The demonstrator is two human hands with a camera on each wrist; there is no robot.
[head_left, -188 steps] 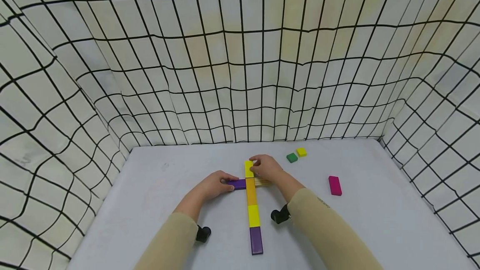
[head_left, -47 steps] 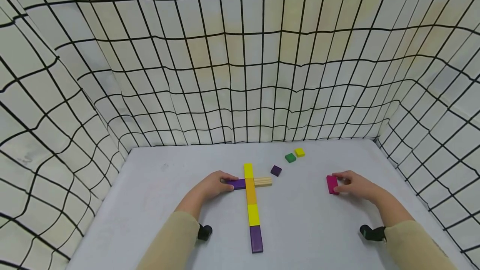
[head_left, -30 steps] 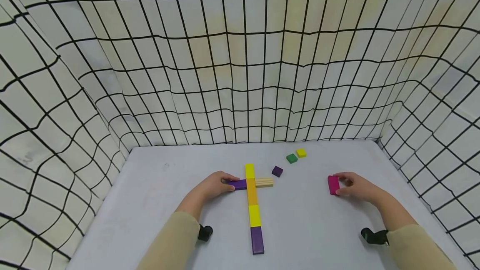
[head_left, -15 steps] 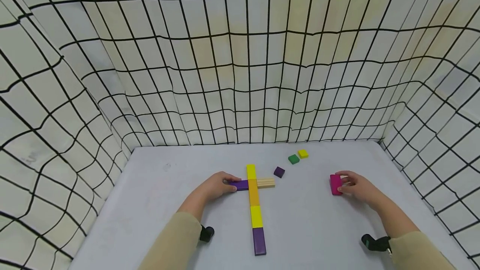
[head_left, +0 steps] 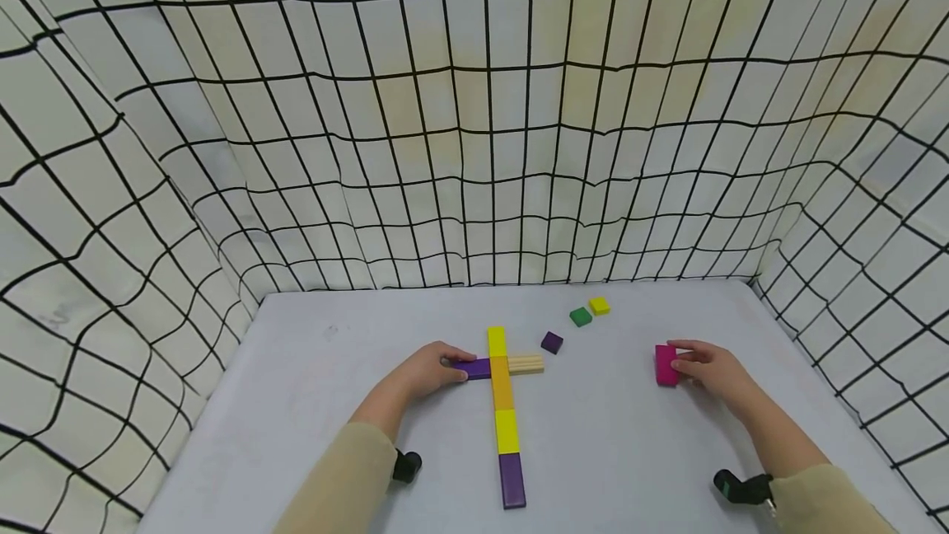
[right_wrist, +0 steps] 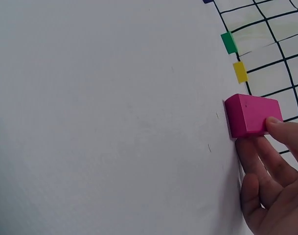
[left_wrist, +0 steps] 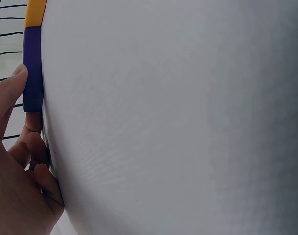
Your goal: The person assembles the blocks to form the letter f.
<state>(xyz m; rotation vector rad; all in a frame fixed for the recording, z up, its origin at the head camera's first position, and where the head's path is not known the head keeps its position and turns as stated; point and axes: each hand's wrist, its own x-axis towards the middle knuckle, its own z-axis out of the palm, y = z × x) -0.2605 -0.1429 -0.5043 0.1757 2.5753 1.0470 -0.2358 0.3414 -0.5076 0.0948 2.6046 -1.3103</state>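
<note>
At the right of the surface (head_left: 608,435), the pink block (head_left: 665,366) is pinched between thumb and bent fingers of the right hand (head_left: 713,371); whether it is lifted cannot be told. That hand has been moved from the block row (head_left: 507,432), and the block turned slightly; work seems to have shifted to this loose piece. Left of the row, the purple block (head_left: 474,369) is pinched by the left hand (head_left: 426,369), abutting the orange block (head_left: 502,386).
</note>
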